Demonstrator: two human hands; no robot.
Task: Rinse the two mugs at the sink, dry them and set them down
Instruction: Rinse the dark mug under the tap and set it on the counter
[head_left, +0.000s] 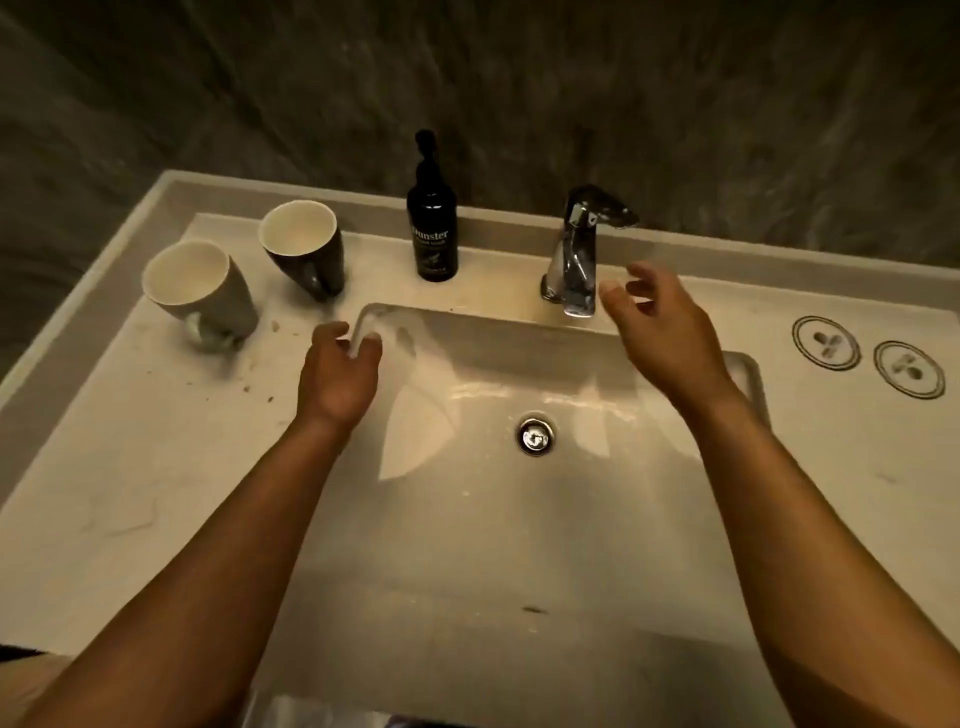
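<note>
1. Drain (535, 436) in the sink (519, 545), between both forearms.
2. Left hand (340, 376), loosely curled, holds nothing; right hand (660, 322), fingers apart, beside the chrome faucet (574, 260).
3. Grey mug (200, 291) and black mug (306, 249) stand on the counter's left, soap bottle (432, 228) behind.

Head camera, looking steeply down over a sink from the person's own standpoint.

There is one wide-angle view only, so nothing is shared with a second. It faces forward and down: the sink (519, 519) fills the middle and lower frame, close beneath the lens, and the table (130, 493) around it bends at the edges. The dark wall (467, 78) closes the top, toward 12 o'clock. Both forearms enter from the bottom corners, at 7 and 5 o'clock, with the left hand (340, 374) and right hand (660, 322) near mid-frame. The tap (574, 260) stands at about 1 o'clock, the two mugs (249, 270) at about 10 o'clock, farther off.
</note>
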